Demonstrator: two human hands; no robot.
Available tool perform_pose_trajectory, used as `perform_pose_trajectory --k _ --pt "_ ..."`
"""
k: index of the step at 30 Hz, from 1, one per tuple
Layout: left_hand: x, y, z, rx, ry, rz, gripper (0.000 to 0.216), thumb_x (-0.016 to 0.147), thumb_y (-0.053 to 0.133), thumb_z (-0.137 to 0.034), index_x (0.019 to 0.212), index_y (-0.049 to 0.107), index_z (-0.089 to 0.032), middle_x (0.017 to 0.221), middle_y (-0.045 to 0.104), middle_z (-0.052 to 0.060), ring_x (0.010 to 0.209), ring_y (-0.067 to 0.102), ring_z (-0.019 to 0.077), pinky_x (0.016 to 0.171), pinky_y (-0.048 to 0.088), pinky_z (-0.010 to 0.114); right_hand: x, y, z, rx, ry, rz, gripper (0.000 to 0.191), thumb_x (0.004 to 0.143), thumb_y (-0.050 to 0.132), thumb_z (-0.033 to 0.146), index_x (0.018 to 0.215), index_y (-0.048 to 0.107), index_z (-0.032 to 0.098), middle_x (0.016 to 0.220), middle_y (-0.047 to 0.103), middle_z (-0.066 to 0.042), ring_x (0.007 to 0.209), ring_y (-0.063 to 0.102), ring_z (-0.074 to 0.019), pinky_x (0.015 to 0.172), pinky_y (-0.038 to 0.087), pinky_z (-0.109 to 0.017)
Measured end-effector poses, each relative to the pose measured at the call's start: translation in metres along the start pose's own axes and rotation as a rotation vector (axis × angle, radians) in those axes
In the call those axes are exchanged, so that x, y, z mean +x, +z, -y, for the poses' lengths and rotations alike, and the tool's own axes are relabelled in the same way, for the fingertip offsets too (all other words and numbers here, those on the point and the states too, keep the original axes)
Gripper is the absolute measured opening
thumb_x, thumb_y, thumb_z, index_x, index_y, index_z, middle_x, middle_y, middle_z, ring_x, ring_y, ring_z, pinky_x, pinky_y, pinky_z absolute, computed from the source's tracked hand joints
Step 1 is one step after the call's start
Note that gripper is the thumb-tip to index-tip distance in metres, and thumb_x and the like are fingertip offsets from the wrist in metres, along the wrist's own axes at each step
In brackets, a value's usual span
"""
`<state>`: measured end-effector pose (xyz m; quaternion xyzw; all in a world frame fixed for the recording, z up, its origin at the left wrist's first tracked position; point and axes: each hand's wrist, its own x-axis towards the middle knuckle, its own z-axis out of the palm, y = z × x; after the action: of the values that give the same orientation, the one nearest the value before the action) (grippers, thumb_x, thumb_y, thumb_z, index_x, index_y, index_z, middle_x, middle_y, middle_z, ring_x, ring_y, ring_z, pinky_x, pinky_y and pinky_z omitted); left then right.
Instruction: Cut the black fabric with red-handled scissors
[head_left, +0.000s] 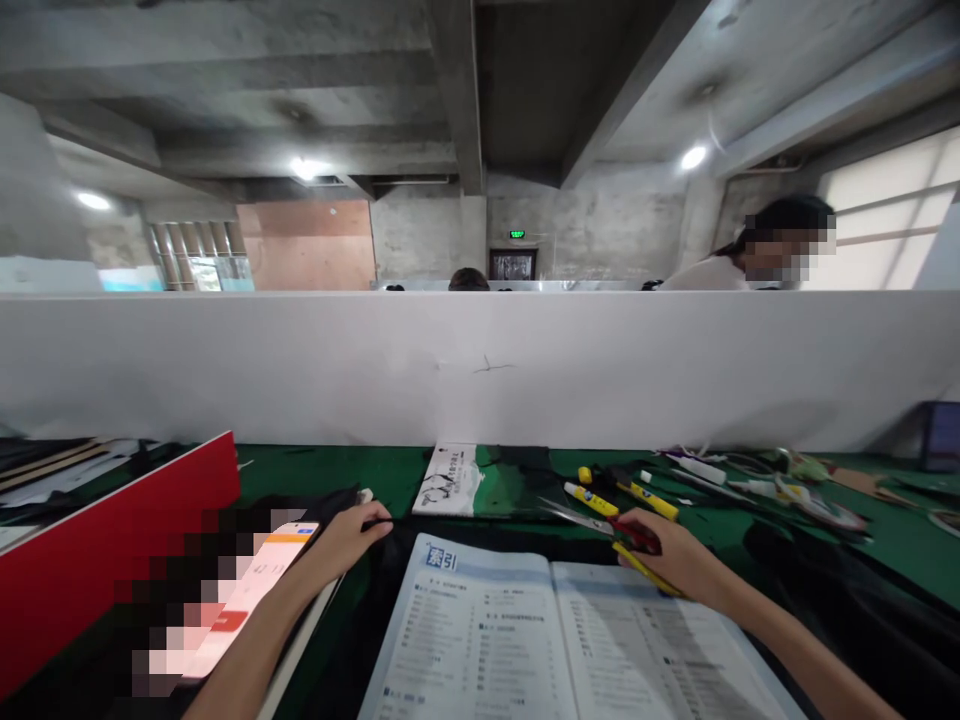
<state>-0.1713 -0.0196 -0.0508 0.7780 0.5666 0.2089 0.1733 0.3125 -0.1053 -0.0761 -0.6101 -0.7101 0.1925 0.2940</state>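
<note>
An open book [555, 640] with printed index pages lies on the green table in front of me. My right hand [671, 555] is closed around the red handles of a pair of scissors [600, 522], whose blades point left, and a yellow pen [641, 568] sits under its fingers. My left hand [349, 538] rests at the book's upper left corner with its fingers curled on a dark, thin object I cannot make out. A phone [247, 590] with a lit screen lies by my left forearm.
A white partition wall [480, 370] runs across the far table edge. A red board [97, 560] stands at left. Yellow glue sticks [592, 497], pens and craft scraps [795, 490] lie at right. A folded printed sheet [452, 480] lies ahead. People sit beyond the partition.
</note>
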Motion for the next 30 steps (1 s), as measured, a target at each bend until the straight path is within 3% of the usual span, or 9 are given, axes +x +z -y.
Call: perform_pose_trajectory --k 6,14,20,30 --pt "0.002 -0.003 0.000 -0.002 0.004 0.012 0.021 0.090 0.060 -0.035 0.092 0.063 -0.015 0.100 0.066 0.004 0.096 0.062 0.0213 0.090 0.045 0.043 -0.009 0.002 -0.011 -0.009 0.009 0.013 0.034 0.072 0.065 0.043 0.097 0.061 0.022 0.097 0.069 -0.006 0.087 0.063 -0.0223 0.080 0.049 -0.037" --pt "0.003 -0.003 0.002 -0.004 0.007 0.010 0.021 0.091 0.059 -0.036 0.092 0.063 -0.015 0.099 0.067 0.003 0.097 0.062 0.0211 0.091 0.045 0.043 0.005 0.018 0.013 -0.034 -0.038 0.077 0.030 0.077 0.071 0.030 0.103 0.061 0.018 0.101 0.066 -0.003 0.090 0.062 -0.0187 0.084 0.049 -0.040" --pt "0.002 -0.003 0.001 -0.011 -0.004 0.006 0.021 0.091 0.059 -0.036 0.093 0.063 -0.015 0.100 0.066 0.004 0.095 0.063 0.0206 0.089 0.046 0.042 0.015 0.029 0.032 -0.037 -0.106 0.096 0.026 0.081 0.069 0.031 0.102 0.062 0.019 0.101 0.065 -0.003 0.092 0.061 -0.0183 0.085 0.049 -0.040" --pt "0.001 -0.003 -0.001 -0.009 0.010 0.004 0.022 0.091 0.059 -0.037 0.091 0.063 -0.015 0.097 0.066 0.003 0.095 0.062 0.0207 0.089 0.045 0.042 0.015 0.036 0.034 -0.039 -0.116 0.123 0.025 0.082 0.068 0.028 0.103 0.061 0.019 0.100 0.065 -0.002 0.089 0.061 -0.0175 0.082 0.049 -0.038"
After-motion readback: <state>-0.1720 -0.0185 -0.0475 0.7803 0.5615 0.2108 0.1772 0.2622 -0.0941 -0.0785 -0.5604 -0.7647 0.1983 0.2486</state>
